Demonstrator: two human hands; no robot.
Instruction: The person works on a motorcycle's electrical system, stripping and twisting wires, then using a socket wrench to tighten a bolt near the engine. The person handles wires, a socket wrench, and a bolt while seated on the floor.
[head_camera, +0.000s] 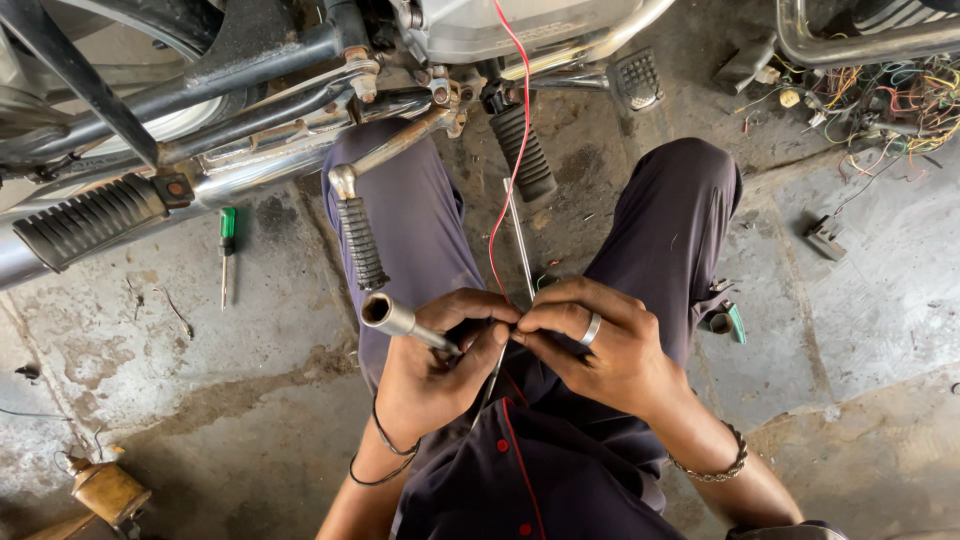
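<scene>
My left hand grips a metal socket wrench, its hollow end pointing up and left, and its fingertips also pinch a thin red wire. My right hand, wearing a silver ring, meets the left at the wire's lower end and pinches it there. The red wire runs upward from my fingers to the motorcycle. A thin metal rod slants down between my knees toward my hands. I am squatting; both hands hover over my lap.
A green-handled screwdriver lies on the concrete floor at the left. Ribbed footpegs and a kick lever jut out from the bike. A tangle of coloured wires lies at the upper right, a small green tool beside my right knee.
</scene>
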